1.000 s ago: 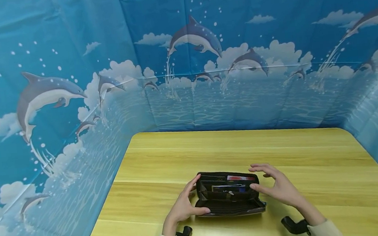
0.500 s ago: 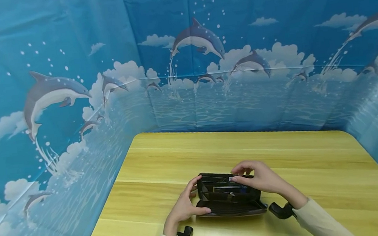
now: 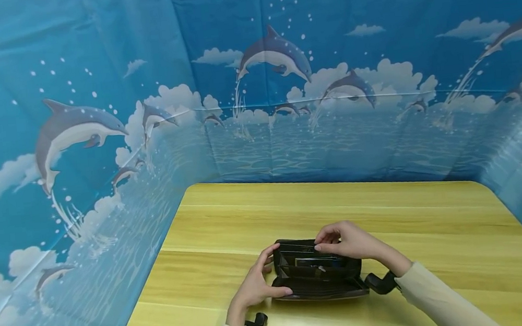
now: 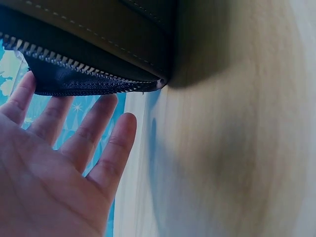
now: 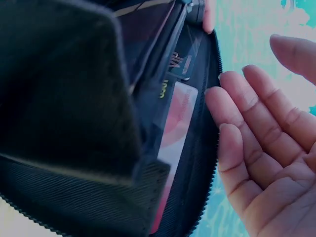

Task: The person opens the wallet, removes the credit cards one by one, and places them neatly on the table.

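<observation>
A long dark zip-around wallet (image 3: 320,289) lies unzipped and spread on the table, its card pockets facing up. My left hand (image 3: 254,285) holds its left end, thumb on the lower flap and fingers along the upper one; the left wrist view shows fingertips at the zipper edge (image 4: 103,91). Over the upper flap's far edge is my right hand (image 3: 351,241). In the right wrist view its fingers (image 5: 256,98) bend loosely along the zipped rim, thumb apart, nothing between them. A red-and-white card (image 5: 177,116) and a card lettered VIP (image 5: 186,54) sit in slots.
The wallet lies near the front of a yellow wood-grain table (image 3: 228,218). A blue curtain (image 3: 259,147) printed with dolphins hangs behind and beside it. Black wrist cameras (image 3: 382,282) are strapped below both hands.
My right hand has moved left from the wallet's right end onto the upper flap's far edge, covering the red-and-white card in the head view. My left hand keeps its place.
</observation>
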`<move>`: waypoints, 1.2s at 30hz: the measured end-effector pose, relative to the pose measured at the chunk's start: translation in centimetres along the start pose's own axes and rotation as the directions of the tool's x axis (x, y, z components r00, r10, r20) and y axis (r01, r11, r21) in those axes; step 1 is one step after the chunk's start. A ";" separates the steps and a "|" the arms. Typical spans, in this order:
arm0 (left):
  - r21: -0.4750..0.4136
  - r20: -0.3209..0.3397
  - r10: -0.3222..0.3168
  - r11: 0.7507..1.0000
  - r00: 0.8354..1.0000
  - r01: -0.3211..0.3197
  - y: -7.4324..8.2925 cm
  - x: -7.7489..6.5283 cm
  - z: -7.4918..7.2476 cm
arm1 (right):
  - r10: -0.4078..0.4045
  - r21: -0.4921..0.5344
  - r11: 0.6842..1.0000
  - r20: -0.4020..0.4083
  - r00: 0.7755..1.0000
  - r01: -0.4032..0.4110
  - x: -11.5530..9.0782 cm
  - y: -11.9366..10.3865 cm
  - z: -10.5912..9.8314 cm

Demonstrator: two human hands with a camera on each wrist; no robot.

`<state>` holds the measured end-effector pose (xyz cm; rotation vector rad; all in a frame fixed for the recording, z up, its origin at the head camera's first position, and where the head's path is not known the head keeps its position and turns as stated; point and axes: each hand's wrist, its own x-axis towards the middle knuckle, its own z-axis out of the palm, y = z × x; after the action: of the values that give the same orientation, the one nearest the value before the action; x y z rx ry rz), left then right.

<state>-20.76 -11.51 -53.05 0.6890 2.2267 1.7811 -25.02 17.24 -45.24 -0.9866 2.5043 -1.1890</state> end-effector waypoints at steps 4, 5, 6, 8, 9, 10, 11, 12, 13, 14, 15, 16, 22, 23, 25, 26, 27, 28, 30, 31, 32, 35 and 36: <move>0.002 0.004 0.027 1.000 1.000 -0.027 -0.1 0.0 0.1 | 0.026 0.010 1.000 -0.025 0.999 -0.026 0.0 0.7 0.0; 0.004 0.007 0.036 0.999 0.999 -0.036 -0.1 0.0 0.0 | 0.033 0.010 0.999 -0.034 0.999 -0.033 0.1 0.9 0.0; 0.001 0.014 0.044 0.999 0.999 -0.044 0.3 -0.1 0.0 | 0.041 0.013 0.999 -0.041 0.998 -0.040 0.1 1.2 0.1; -0.004 0.022 0.054 0.999 0.998 -0.054 0.8 -0.2 -0.1 | 0.055 0.024 0.998 -0.052 0.997 -0.054 0.2 1.5 0.1; -0.001 0.022 0.058 0.998 0.998 -0.058 0.8 -0.2 0.0 | 0.062 0.027 0.998 -0.056 0.996 -0.061 0.3 1.6 0.1; -0.002 0.026 0.059 0.998 0.998 -0.059 0.8 -0.2 0.0 | 0.067 0.029 0.997 -0.057 0.996 -0.066 0.3 1.7 0.1; -0.006 0.030 0.058 0.998 0.998 -0.058 0.8 -0.2 0.0 | 0.069 0.030 0.997 -0.056 0.996 -0.068 0.4 1.7 0.2; -0.009 0.034 0.059 0.998 0.998 -0.059 0.8 -0.2 0.0 | 0.070 0.032 0.997 -0.053 0.996 -0.069 0.4 1.8 0.2; -0.010 0.038 0.060 0.998 0.997 -0.059 0.8 -0.2 0.0 | 0.070 0.036 0.997 -0.049 0.996 -0.068 0.4 1.8 0.2; -0.010 0.044 0.061 0.998 0.997 -0.060 0.8 -0.2 0.0 | 0.067 0.038 0.997 -0.045 0.997 -0.065 0.4 1.9 0.2; -0.010 0.050 0.064 0.998 0.997 -0.063 0.7 -0.2 0.0 | 0.066 0.041 0.997 -0.041 0.997 -0.065 0.4 2.0 0.2; -0.014 0.056 0.064 0.998 0.996 -0.063 0.7 -0.2 0.1 | 0.067 0.045 0.997 -0.037 0.997 -0.065 0.4 2.0 0.2; -0.011 0.063 0.062 0.998 0.996 -0.062 0.6 -0.1 0.2 | 0.071 0.028 0.997 -0.027 0.997 -0.071 0.4 2.7 0.2; -0.010 0.062 0.061 0.998 0.996 -0.060 0.6 -0.1 0.2 | 0.066 0.025 0.998 -0.021 0.998 -0.065 0.4 2.8 0.1; -0.010 0.061 0.055 0.998 0.997 -0.055 0.6 -0.1 0.2 | 0.050 0.024 0.998 -0.006 0.999 -0.049 0.6 2.9 0.0; -0.009 0.060 0.053 0.999 0.997 -0.052 0.5 -0.1 0.2 | 0.037 0.022 0.999 0.003 0.999 -0.037 0.6 2.9 0.0; -0.006 0.057 0.051 0.999 0.997 -0.050 0.5 -0.1 0.2 | 0.027 0.020 0.999 0.013 1.000 -0.027 0.7 3.0 -0.1; -0.002 0.055 0.048 0.999 0.997 -0.048 0.5 -0.1 0.2 | 0.015 0.012 1.000 0.023 1.000 -0.016 0.8 3.0 -0.2; 0.007 0.051 0.040 0.999 0.998 -0.040 0.5 -0.1 0.2 | -0.007 -0.008 1.000 0.042 0.999 0.007 1.0 3.0 -0.3; 0.010 0.049 0.036 0.999 0.998 -0.036 0.5 -0.2 0.3 | -0.015 -0.018 1.000 0.053 0.998 0.016 1.2 3.0 -0.3; 0.014 0.048 0.031 0.999 0.998 -0.032 0.4 -0.2 0.3 | -0.026 -0.018 0.999 0.064 0.998 0.028 1.3 3.0 -0.4; 0.013 0.046 0.022 1.000 0.999 -0.023 0.2 -0.2 0.3 | -0.039 -0.011 0.999 0.091 0.995 0.041 1.7 3.0 -0.6; 0.010 0.045 0.025 1.000 0.999 -0.025 0.1 -0.2 0.3 | -0.036 -0.003 0.999 0.096 0.995 0.036 1.8 2.9 -0.6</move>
<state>-20.42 -11.36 -53.03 0.7551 2.2098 1.7482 -28.08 17.75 -46.80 -1.0678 2.4261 -1.1186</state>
